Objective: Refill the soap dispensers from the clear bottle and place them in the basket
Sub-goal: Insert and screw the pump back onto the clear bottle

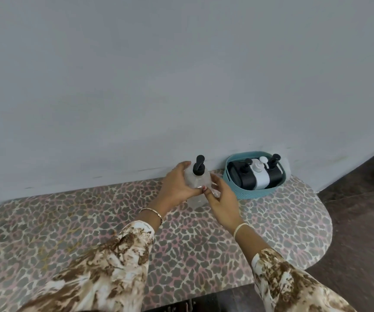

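A clear bottle (198, 180) with a black pump top stands at the back of the table near the wall. My left hand (177, 186) grips its left side, fingers curled round the body. My right hand (223, 195) touches its lower right side with fairly straight fingers. To the right, a teal basket (252, 194) holds two black soap dispensers (245, 176) (275, 171) and a white one (260, 175) between them, lying tilted with pumps toward the wall.
The table (181, 244) carries a leopard-print cover and has a rounded right end. A plain grey wall (181, 86) rises right behind the bottle and basket. Dark floor (361, 210) lies to the right of the table.
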